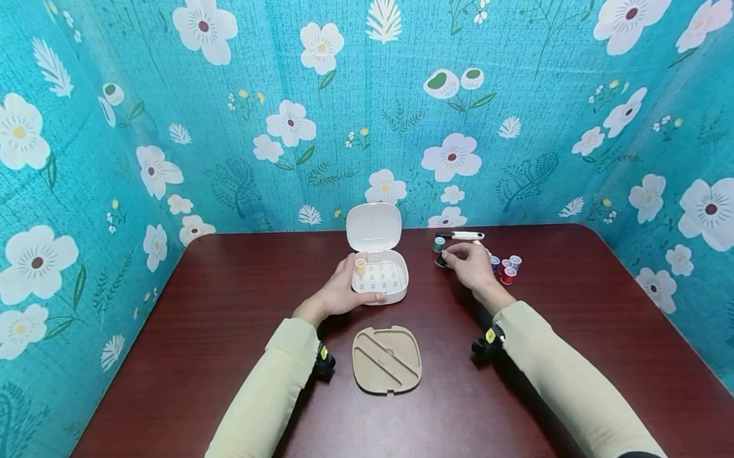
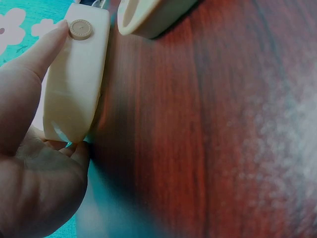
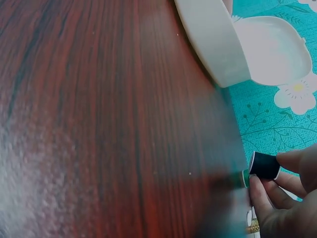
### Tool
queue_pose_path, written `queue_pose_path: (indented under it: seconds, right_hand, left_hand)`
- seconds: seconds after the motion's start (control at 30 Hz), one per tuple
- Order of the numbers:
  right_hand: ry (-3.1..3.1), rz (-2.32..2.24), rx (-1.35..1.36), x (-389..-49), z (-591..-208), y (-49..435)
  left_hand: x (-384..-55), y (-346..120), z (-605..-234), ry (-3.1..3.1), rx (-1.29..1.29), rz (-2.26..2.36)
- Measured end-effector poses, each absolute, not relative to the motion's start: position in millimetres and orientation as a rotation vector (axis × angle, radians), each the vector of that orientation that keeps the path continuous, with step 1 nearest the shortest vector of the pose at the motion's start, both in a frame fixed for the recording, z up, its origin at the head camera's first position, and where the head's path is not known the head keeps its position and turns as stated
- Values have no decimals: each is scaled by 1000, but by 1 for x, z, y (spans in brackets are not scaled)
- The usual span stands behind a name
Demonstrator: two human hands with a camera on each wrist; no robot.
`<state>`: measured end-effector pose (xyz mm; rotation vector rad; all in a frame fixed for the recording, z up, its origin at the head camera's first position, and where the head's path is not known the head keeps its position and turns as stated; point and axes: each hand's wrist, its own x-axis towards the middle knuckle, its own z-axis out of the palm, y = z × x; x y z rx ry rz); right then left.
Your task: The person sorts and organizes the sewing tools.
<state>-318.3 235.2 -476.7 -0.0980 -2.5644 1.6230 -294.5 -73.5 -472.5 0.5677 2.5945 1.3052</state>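
Head view: an open white box (image 1: 395, 298) sits near the centre of the frame on a dark reddish-brown table (image 1: 224, 384), its lid (image 1: 374, 227) raised behind it. At the left of the box, the left hand (image 1: 338, 292) grips it, thumb laid along the near wall and fingers at the left end; the left wrist view shows the thumb tip touching a round beige button (image 2: 80, 29), upper left. A peach spool (image 1: 360, 266) stands in the upper left corner of the box. Right of centre, the right hand (image 1: 471, 266) pinches a black spool (image 3: 265, 165) between thumb and fingers, seen tilted at lower right in the right wrist view. Just above it in the head view stands a green spool (image 1: 439, 243), near a black-and-white tool (image 1: 460, 235). Several spools, including a red spool (image 1: 508, 275), cluster right of the right hand. Below the box lies a beige tray (image 1: 368, 373).
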Motion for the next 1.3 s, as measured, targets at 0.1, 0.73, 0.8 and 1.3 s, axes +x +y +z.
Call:
queue_pose_path:
  seconds: [0.1, 0.73, 0.8, 1.3]
  right_hand:
    - [-2573, 1620, -87, -318, -477, 234]
    - [-2564, 1682, 3, -314, -467, 221]
    - [-2556, 1683, 19, -314, -466, 220]
    - [-2576, 1735, 55, -308, -457, 211]
  left_hand:
    - [-294, -74, -473, 2593, 564, 1304]
    - [-295, -73, -473, 2597, 560, 1286]
    - [-295, -73, -472, 2594, 563, 1294]
    - [-295, -72, -473, 2594, 566, 1296]
